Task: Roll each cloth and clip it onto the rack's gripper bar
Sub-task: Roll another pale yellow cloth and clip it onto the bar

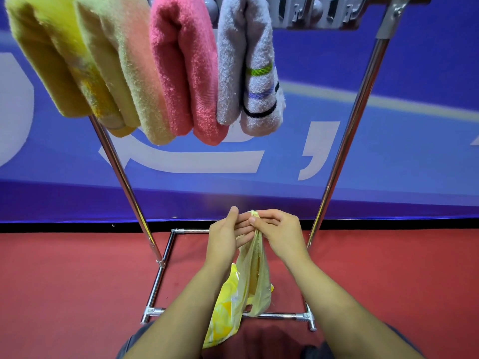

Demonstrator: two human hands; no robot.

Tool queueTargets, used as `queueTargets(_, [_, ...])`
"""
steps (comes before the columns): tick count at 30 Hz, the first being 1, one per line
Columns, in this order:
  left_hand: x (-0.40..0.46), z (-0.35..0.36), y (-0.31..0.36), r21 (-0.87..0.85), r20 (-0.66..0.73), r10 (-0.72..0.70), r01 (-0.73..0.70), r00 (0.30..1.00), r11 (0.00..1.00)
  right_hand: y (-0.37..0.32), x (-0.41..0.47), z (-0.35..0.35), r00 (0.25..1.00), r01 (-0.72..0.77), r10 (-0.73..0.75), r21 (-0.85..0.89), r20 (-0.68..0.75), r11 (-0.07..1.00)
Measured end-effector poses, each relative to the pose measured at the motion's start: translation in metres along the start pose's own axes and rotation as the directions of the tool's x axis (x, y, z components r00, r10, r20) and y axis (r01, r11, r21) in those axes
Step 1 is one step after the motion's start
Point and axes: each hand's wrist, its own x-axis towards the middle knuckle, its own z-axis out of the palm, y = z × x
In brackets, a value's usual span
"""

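Observation:
A yellow cloth [252,278] hangs limp from my two hands below the rack. My right hand [281,233] pinches its top corner, and my left hand [228,235] touches the same corner with its fingertips. High up, the rack's grey gripper bar [317,12] holds several rolled cloths: a yellow one [49,60], a peach-green one [121,71], a pink one [184,71] and a pale lilac striped one [248,66]. Free clips show on the bar to the right of the lilac cloth.
The rack's chrome uprights [347,141] slant down to a rectangular base frame [155,283] on red carpet. A blue banner with white marks [388,177] stands behind. My knees show at the bottom edge.

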Motion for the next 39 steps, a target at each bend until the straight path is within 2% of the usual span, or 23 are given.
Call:
queueTargets(8, [-0.001,-0.001,0.005,-0.012,0.130,-0.030,0.032,0.991,0.999,-0.003,0.003,-0.007,0.996,0.073,-0.074,-0.023,-0.058,0.997])
queueTargets(10, [0.002,-0.005,0.007,0.096,0.091,0.039,-0.048,0.995,0.994,-0.004,0.006,-0.011,0.995,0.071,-0.075,-0.052,-0.062,0.996])
queueTargets(12, [0.009,-0.017,0.008,0.265,0.008,0.167,-0.163,0.986,0.950,-0.004,0.009,-0.017,0.995,0.040,-0.045,-0.064,-0.084,0.997])
queueTargets(14, [0.017,-0.032,0.008,0.462,-0.012,0.285,-0.247,0.959,0.852,-0.006,0.010,-0.022,0.997,0.015,-0.017,-0.018,-0.077,1.000])
queueTargets(16, [0.021,-0.044,0.007,0.630,0.058,0.320,-0.283,0.946,0.723,-0.007,0.009,-0.026,0.998,0.020,-0.018,0.043,-0.055,0.999])
queueTargets(20, [0.024,-0.051,-0.003,0.749,0.213,0.281,-0.341,0.936,0.568,-0.010,0.006,-0.031,0.997,0.074,-0.074,0.031,-0.008,0.997])
queueTargets(25, [0.021,-0.048,-0.007,0.797,0.318,0.263,-0.407,0.911,0.446,-0.011,0.004,-0.032,0.992,0.117,-0.118,0.023,0.044,0.993])
queueTargets(27, [0.020,-0.048,-0.009,0.807,0.337,0.229,-0.405,0.913,0.430,-0.011,0.004,-0.033,0.990,0.130,-0.131,0.024,0.051,0.991])
queueTargets(32, [0.023,-0.049,-0.010,0.793,0.328,0.185,-0.377,0.926,0.478,-0.012,0.003,-0.035,0.991,0.129,-0.132,0.072,0.032,0.989])
queueTargets(39, [0.023,-0.057,-0.006,0.839,0.384,0.069,-0.379,0.921,0.391,-0.014,0.003,-0.036,0.995,0.098,-0.101,0.103,0.021,0.990])
